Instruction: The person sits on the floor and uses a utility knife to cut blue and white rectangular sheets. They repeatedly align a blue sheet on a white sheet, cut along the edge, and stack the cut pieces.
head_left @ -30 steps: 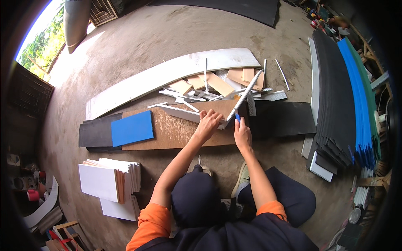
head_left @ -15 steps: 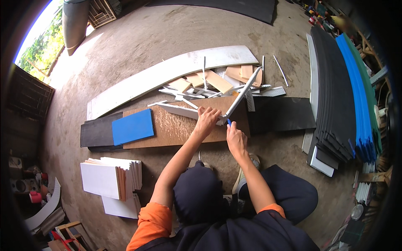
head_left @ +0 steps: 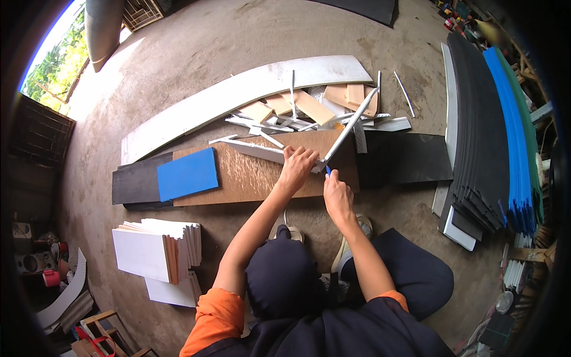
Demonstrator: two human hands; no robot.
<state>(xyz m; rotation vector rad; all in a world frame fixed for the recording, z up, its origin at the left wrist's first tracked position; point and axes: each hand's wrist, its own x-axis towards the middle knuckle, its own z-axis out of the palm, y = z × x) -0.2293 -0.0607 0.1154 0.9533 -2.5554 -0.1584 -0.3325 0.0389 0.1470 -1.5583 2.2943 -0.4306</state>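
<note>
My left hand (head_left: 298,166) is closed over the near edge of a white foam board (head_left: 256,150), fingers curled on its right end. In my closed right hand (head_left: 338,193) is a slim blue-handled knife (head_left: 328,170), its tip against the board's right corner beside my left fingers; the blade itself is too small to make out. From that corner a narrow white strip (head_left: 357,121) rises away to the upper right. Board and strip are above a worn brown plank (head_left: 244,181). A blue foam sheet (head_left: 188,174) lies flat on the plank's left part.
Beyond the plank lie tan and white offcuts (head_left: 312,108) and a long white board (head_left: 238,95). A black sheet (head_left: 404,159) extends right. Stacked white boards (head_left: 143,253) stand at left; black sheets (head_left: 482,131) and blue sheets (head_left: 508,131) are piled at right.
The view has shifted slightly. Both hands keep their places at the board's right corner, the knife still in the right one; little else differs.
</note>
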